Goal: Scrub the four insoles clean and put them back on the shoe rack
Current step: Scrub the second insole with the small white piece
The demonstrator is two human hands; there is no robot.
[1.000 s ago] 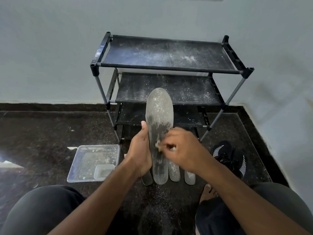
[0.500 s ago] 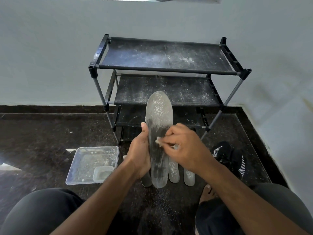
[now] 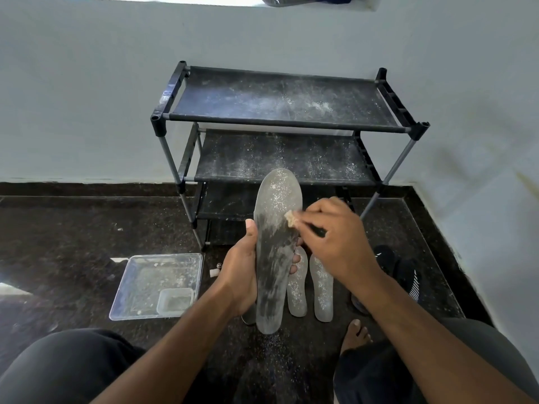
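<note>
My left hand [image 3: 242,275] wraps around the long, see-through plastic insole [image 3: 275,246], thumb on the near edge and fingers curled behind, and holds it up with its toe pointing at the black shoe rack with grey metal legs [image 3: 280,123]. My right hand [image 3: 335,237] pinches a small tan scrubbing pad [image 3: 290,218] and presses it on the right edge of the insole, just where the white dusty part begins. The lower half looks dark and mostly rubbed; the toe end is speckled with white powder. I think the best way is to hold the insole firm so it does not bend, and rub in short strokes up to the toe, then along the edges. Two more dusty clear insoles [image 3: 320,287] lie on the floor just behind my hand, and a bit of another peeks out under my wrist. The dark speckled stone floor [image 3: 87,228] has white crumbs on it. A clear square plastic tray [image 3: 159,284] with a little tub inside sits to the left. A black shoe with white stripes [image 3: 405,278] is on the right. The rack stands against a pale wall [image 3: 87,97], and its shelves are dusty too.
</note>
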